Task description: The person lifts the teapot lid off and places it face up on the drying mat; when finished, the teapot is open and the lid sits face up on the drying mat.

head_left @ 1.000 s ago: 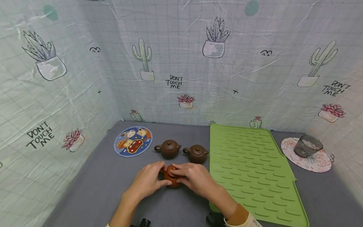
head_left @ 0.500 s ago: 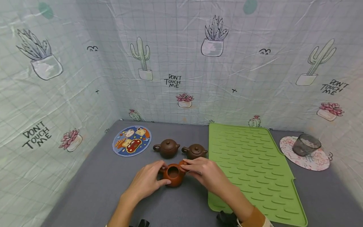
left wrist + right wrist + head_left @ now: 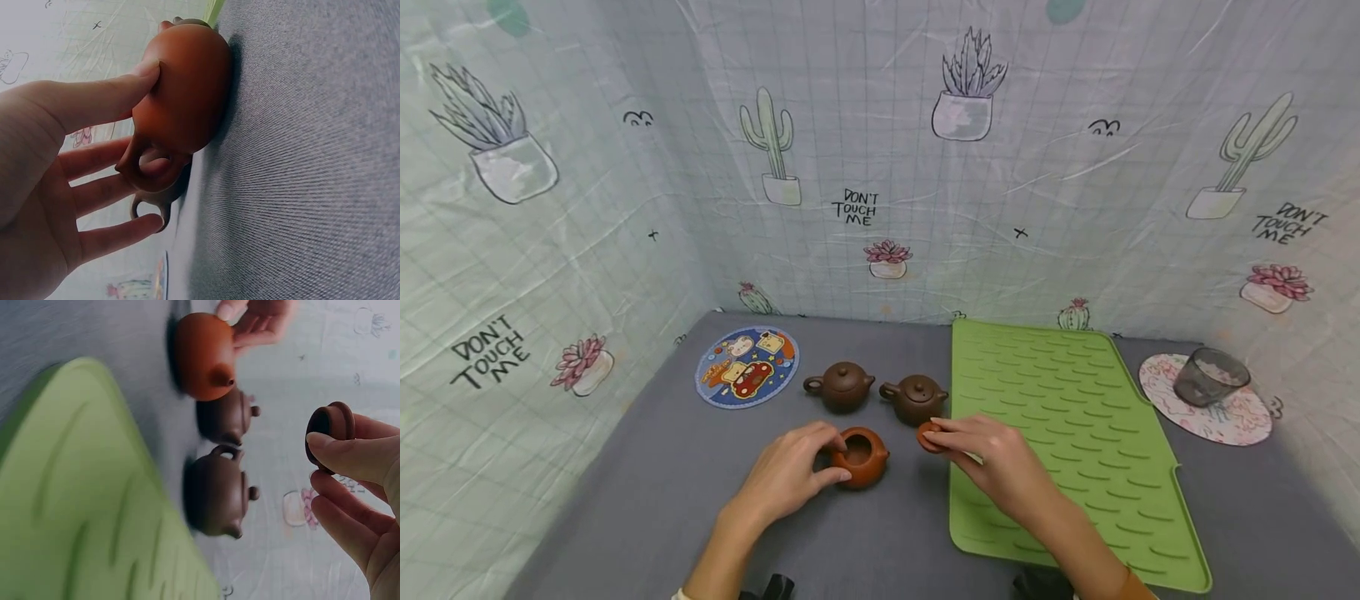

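A reddish-brown clay teapot stands lidless on the grey cloth, its round mouth showing in the head view. My left hand holds it between thumb and fingers; in the left wrist view the thumb presses its body and the fingers lie behind, near the handle. To the right of it, above the cloth, my right hand pinches the teapot's lid. The right wrist view shows this lid tilted on edge between thumb and fingers. Two dark brown teapots, one left and one right, stand behind, lids on.
A green ridged mat lies right of the teapots. Farther right, a dark see-through cup stands on a pink-patterned round mat. A blue cartoon round mat lies back left. Printed fabric walls the back and sides.
My right hand has lifted the lid off the reddish teapot and carried it to the right. The left hand stays on the teapot, whose mouth is now uncovered.
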A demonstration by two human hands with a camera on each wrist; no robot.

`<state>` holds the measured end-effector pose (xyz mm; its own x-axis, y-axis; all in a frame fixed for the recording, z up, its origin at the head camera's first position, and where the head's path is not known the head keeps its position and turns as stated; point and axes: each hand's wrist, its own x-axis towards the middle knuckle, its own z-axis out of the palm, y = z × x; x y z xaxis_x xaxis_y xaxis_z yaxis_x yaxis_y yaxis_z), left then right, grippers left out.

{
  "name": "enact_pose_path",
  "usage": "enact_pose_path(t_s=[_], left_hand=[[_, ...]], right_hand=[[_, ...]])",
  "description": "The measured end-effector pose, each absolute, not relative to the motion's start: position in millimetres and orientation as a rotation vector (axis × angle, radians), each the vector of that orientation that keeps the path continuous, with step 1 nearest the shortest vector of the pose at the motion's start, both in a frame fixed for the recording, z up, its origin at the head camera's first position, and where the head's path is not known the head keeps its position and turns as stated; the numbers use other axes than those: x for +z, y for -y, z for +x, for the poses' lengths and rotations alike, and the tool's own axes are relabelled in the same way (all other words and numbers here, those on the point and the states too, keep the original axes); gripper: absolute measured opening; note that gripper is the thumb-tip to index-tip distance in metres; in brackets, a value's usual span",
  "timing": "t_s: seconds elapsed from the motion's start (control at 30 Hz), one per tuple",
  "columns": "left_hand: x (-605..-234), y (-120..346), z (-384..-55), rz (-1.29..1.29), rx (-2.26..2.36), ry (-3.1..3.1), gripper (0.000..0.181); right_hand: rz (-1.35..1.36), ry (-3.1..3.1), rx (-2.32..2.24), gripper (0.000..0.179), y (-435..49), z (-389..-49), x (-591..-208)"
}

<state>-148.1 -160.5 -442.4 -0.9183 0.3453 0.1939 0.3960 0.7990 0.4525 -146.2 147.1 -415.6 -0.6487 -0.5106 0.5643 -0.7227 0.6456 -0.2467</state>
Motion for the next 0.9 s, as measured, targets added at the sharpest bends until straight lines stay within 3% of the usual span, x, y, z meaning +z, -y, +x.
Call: enact_pose_path(t_s=[0.9], left_hand=[[-441,161,-152,-0.631,-0.794,2.89,0.025]], right_hand=[[0.804,2.532,0.609,0.04,-192,-118,-433]])
